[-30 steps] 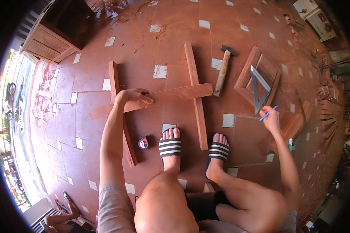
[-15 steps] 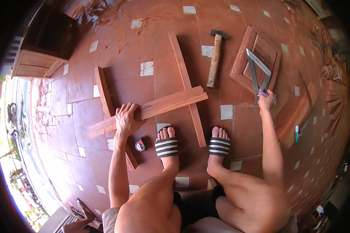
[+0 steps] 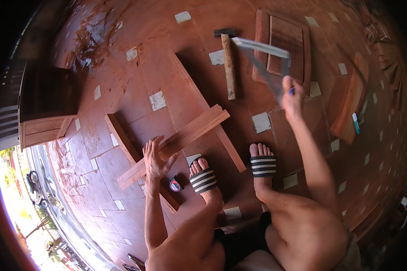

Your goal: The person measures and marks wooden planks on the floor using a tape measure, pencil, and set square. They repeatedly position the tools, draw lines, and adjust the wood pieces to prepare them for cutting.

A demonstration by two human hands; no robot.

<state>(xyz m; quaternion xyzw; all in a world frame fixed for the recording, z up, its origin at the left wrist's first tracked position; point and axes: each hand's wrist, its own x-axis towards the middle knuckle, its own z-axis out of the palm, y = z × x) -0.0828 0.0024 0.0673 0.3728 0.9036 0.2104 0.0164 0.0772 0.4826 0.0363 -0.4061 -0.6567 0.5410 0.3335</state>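
My right hand (image 3: 293, 100) is raised, closed around a triangular metal square (image 3: 261, 47), slightly blurred. A blue pen (image 3: 292, 91) also shows in its grip. At the left, my left hand (image 3: 156, 159) has its fingers spread over a thick wooden board (image 3: 194, 126); whether it touches the wood I cannot tell. That board lies across a narrower wooden strip (image 3: 188, 79) and a second wooden piece (image 3: 122, 135), both flat on the floor. Beside my left foot is a tape measure (image 3: 175, 185).
A wooden-handled hammer (image 3: 229, 67) lies ahead, left of a framed wooden panel (image 3: 298, 36). More boards (image 3: 353, 97) and a capped marker (image 3: 356, 123) lie at the right. A wooden cabinet (image 3: 45, 128) stands far left. My sandalled feet are close to the boards.
My right hand has lifted the square off the panel and swung it leftward. My left hand has loosened from the board, its fingers now spread. The view has turned.
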